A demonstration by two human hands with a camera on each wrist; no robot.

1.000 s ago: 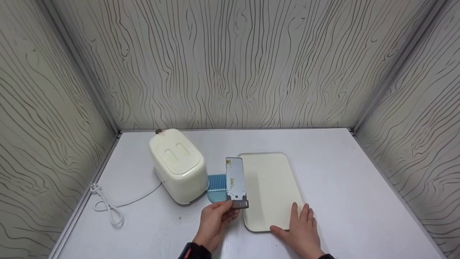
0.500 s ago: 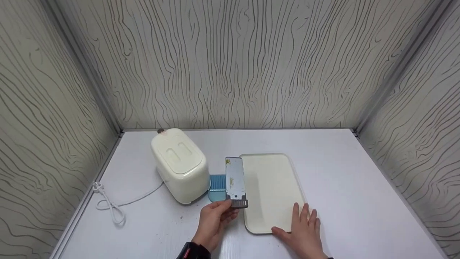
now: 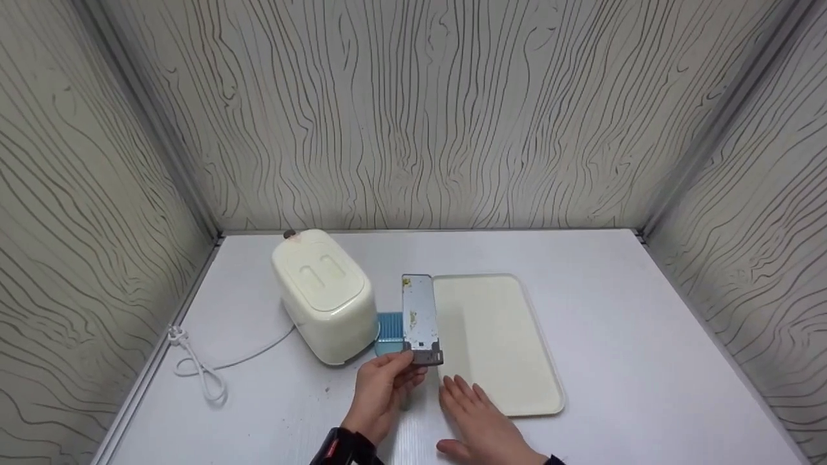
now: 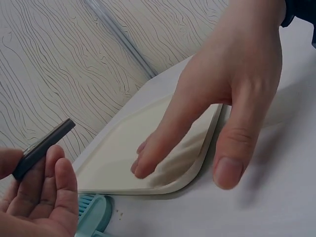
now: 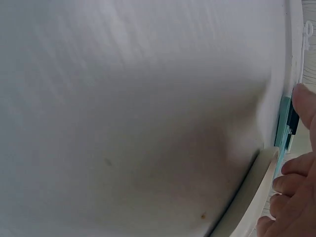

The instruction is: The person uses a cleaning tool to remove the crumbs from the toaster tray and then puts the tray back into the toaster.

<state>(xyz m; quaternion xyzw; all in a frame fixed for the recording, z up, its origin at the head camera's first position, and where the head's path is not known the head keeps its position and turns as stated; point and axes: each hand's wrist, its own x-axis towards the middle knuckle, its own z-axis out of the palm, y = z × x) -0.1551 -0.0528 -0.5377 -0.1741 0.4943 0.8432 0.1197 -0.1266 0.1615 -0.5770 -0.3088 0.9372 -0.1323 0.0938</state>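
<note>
My left hand (image 3: pixel 376 391) pinches the dark grip end of a flat silver crumb tray (image 3: pixel 418 310) between thumb and fingers. Yellowish crumbs cling to the metal. It is held above the left edge of a cream serving tray (image 3: pixel 507 336), in front of a blue brush and dustpan (image 3: pixel 389 327) that it partly hides. My right hand (image 3: pixel 481 423) has its fingers straight at the serving tray's near left corner. In the left wrist view the right hand's fingers (image 4: pixel 155 155) reach over the rim, thumb apart; whether they touch the tray I cannot tell.
A cream toaster (image 3: pixel 329 310) with a lid on top stands to the left. Its white cord (image 3: pixel 252 355) runs to a plug (image 3: pixel 176 336) near the table's left edge. Small crumbs (image 3: pixel 326 389) lie on the white table. Patterned panels (image 3: pixel 413 116) enclose the back and sides.
My right hand has moved left from the serving tray's near right corner to its near left corner. The left hand has shifted slightly up and left, still holding the crumb tray.
</note>
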